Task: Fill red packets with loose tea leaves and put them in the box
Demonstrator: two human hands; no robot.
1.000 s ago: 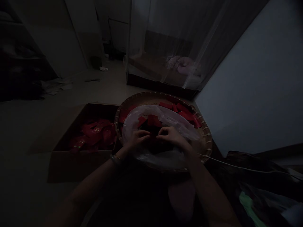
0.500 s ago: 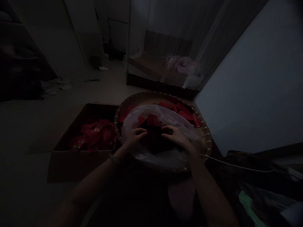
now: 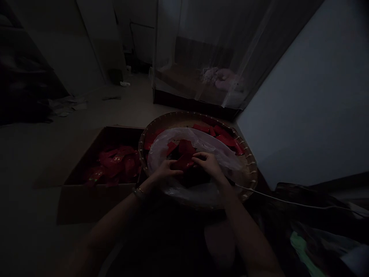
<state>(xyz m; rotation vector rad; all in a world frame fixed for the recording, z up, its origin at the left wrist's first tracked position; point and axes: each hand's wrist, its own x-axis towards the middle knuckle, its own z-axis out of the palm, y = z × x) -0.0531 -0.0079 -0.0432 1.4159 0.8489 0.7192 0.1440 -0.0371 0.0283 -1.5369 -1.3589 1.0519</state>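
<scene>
My left hand [image 3: 167,171] and my right hand [image 3: 210,165] meet over a round woven bamboo tray [image 3: 250,152]. A dark red packet [image 3: 184,163] is held between them, pinched at its left side by the left fingers and at its right edge by the right fingers. Beneath it spreads a translucent plastic bag [image 3: 196,135], laid open in the tray. Just beyond the held packet, another red piece [image 3: 186,147] lies on the bag. More red packets [image 3: 226,139] rest along the tray's far right. Dim light hides the fingertips' finer detail.
Left of the tray stands an open cardboard box [image 3: 83,192] with a heap of red packets [image 3: 118,161]. A white cord [image 3: 282,198] runs rightward from the tray. Beyond is a netted bed [image 3: 196,82]; a pale wall [image 3: 311,96] rises at right.
My hands, apart and with no packet visible between them before, now hold a red packet. The right hand has shifted slightly left.
</scene>
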